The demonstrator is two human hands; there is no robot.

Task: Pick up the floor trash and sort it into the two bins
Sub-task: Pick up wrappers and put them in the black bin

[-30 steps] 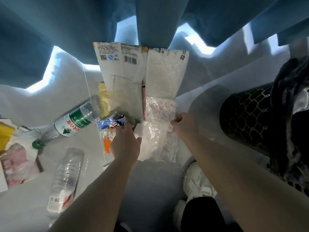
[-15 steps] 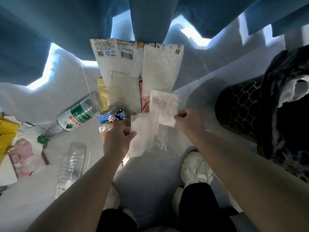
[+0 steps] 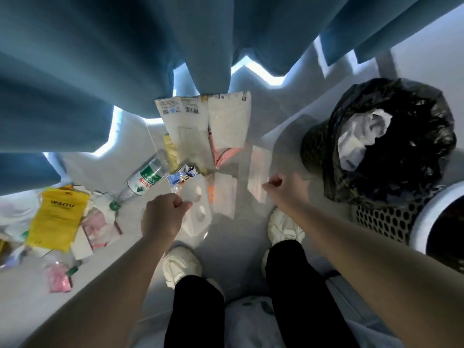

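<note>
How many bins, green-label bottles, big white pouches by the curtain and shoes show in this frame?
Bins: 2 (black-lined bin, white-rimmed bin)
Green-label bottle: 1
Big white pouches: 2 (barcoded pouch, plainer pouch)
Shoes: 2 (left shoe, right shoe)
Total: 7

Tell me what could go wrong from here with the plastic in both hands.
1. The right hand only pinches the clear bag by an edge; it may slip before reaching the black-lined bin.
2. The second bin stands right beside it, so light film could drift into the wrong one.
3. The left hand grips a clear tray by its corner; it may fall too.
</note>
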